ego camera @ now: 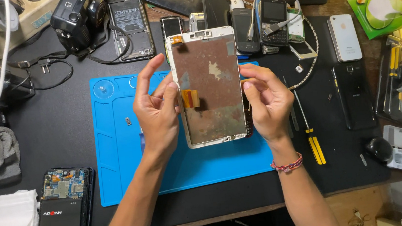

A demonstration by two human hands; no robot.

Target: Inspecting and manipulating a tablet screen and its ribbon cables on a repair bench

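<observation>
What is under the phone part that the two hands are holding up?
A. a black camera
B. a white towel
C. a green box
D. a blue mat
D: the left hand and right hand hold the phone screen panel by its side edges, its rusty brown back facing up, right above the blue mat that lies on the dark table.

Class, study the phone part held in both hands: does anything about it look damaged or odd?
Yes. The phone screen assembly, held between the left hand and right hand, has a brown, blotchy back with pale patches, like rust or peeled coating.
</observation>
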